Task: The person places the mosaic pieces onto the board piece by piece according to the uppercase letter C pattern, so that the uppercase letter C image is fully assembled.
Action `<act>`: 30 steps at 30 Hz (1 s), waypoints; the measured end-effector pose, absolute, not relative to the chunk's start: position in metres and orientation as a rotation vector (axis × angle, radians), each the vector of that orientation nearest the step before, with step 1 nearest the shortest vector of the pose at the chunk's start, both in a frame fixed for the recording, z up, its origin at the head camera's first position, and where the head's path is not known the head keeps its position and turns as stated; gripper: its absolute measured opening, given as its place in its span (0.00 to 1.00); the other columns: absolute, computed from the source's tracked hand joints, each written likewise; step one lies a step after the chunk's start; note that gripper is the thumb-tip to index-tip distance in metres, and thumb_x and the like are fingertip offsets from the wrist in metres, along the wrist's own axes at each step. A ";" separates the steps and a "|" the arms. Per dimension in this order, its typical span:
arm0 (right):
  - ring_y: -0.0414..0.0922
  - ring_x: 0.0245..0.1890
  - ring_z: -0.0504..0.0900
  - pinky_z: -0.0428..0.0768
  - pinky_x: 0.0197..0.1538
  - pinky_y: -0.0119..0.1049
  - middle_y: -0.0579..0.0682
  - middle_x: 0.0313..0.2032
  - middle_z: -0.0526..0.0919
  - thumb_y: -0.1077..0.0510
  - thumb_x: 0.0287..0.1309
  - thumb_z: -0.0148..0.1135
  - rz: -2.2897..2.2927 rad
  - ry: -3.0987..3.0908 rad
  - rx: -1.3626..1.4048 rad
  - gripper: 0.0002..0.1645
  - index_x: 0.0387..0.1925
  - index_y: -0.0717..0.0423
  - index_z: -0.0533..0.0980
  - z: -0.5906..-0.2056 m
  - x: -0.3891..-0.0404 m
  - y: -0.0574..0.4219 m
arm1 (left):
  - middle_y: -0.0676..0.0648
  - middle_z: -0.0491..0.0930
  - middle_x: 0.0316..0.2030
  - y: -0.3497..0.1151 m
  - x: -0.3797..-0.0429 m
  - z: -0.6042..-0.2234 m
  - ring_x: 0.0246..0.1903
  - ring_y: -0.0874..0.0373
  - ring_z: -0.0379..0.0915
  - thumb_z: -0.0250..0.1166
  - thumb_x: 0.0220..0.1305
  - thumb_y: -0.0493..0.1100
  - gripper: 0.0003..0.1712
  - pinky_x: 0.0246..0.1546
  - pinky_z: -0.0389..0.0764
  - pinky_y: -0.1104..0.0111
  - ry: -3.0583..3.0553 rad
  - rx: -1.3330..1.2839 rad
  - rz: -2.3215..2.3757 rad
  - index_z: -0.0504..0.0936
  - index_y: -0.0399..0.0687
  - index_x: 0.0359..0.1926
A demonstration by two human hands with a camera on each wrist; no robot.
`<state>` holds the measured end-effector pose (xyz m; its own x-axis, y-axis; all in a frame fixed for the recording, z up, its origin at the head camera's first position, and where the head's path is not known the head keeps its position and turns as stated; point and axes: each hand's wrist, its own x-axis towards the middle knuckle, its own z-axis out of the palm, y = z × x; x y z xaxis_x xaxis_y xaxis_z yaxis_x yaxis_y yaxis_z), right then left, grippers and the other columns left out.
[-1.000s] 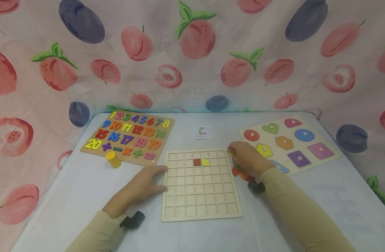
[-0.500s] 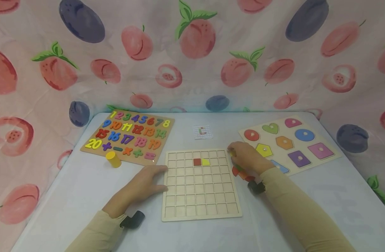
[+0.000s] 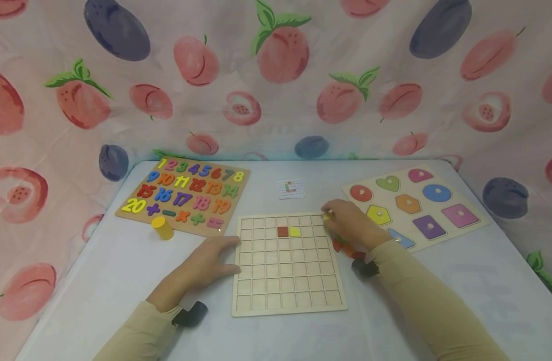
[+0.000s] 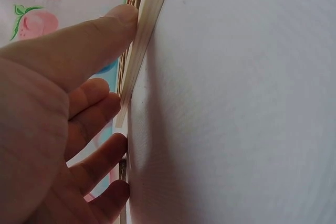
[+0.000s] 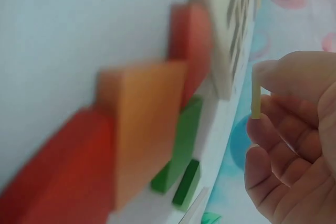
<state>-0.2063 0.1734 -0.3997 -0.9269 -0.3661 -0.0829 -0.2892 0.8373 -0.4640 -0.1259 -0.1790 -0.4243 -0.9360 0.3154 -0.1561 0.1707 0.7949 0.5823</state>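
A wooden grid board (image 3: 273, 273) lies in the middle of the table, holding a red square piece (image 3: 282, 231) and a yellow piece (image 3: 295, 231) with a slanted side in its second row. My left hand (image 3: 202, 265) rests at the board's left edge, fingers spread; in the left wrist view the thumb (image 4: 123, 17) touches the rim. At the board's upper right corner, my right hand (image 3: 352, 223) pinches a thin yellow piece (image 5: 256, 93) between thumb and finger. Below that hand lie loose blocks: an orange one (image 5: 149, 129), red ones (image 5: 65, 174) and green ones (image 5: 184, 145).
Behind the board lies a small pattern card (image 3: 290, 189). A number puzzle board (image 3: 233, 200) and a yellow cylinder (image 3: 162, 228) stand at the left. To the right is a shape puzzle board (image 3: 452, 193) with knobbed pieces. A fruit-printed curtain (image 3: 276, 120) hangs behind the table.
My right hand has shifted slightly left and away from me, carrying the yellow piece to the board's upper right corner. My left hand has stayed in place.
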 end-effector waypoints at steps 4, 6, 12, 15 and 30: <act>0.54 0.51 0.75 0.74 0.63 0.52 0.58 0.57 0.79 0.62 0.60 0.59 -0.723 2.820 -0.462 0.27 0.61 0.63 0.75 -0.397 -0.206 0.164 | 0.44 0.73 0.65 -0.179 -0.126 -0.424 0.68 0.44 0.63 0.76 0.57 0.47 0.38 0.68 0.64 0.47 2.741 0.375 0.854 0.74 0.46 0.67; 0.53 0.51 0.75 0.74 0.63 0.52 0.57 0.57 0.79 0.61 0.60 0.59 -0.720 2.818 -0.464 0.26 0.61 0.62 0.75 -0.396 -0.206 0.159 | 0.44 0.73 0.65 -0.179 -0.126 -0.425 0.68 0.44 0.63 0.76 0.57 0.47 0.38 0.68 0.64 0.47 2.744 0.376 0.854 0.74 0.45 0.67; 0.53 0.50 0.78 0.76 0.61 0.50 0.57 0.52 0.81 0.60 0.62 0.61 -0.720 2.821 -0.530 0.24 0.59 0.63 0.77 -0.395 -0.207 0.144 | 0.44 0.73 0.65 -0.179 -0.126 -0.426 0.68 0.44 0.63 0.77 0.56 0.47 0.38 0.68 0.64 0.48 2.750 0.389 0.855 0.75 0.45 0.67; 0.53 0.49 0.78 0.77 0.60 0.49 0.57 0.52 0.81 0.62 0.60 0.61 -0.732 2.820 -0.565 0.23 0.57 0.63 0.77 -0.395 -0.207 0.137 | 0.43 0.73 0.65 -0.179 -0.126 -0.426 0.67 0.43 0.63 0.77 0.56 0.47 0.38 0.68 0.64 0.48 2.750 0.396 0.856 0.75 0.45 0.67; 0.52 0.52 0.79 0.75 0.62 0.46 0.58 0.52 0.82 0.60 0.62 0.63 -0.730 2.784 -0.790 0.21 0.55 0.66 0.78 -0.396 -0.203 0.103 | 0.44 0.73 0.65 -0.180 -0.126 -0.425 0.68 0.43 0.63 0.77 0.57 0.47 0.38 0.68 0.64 0.48 2.744 0.387 0.864 0.75 0.44 0.67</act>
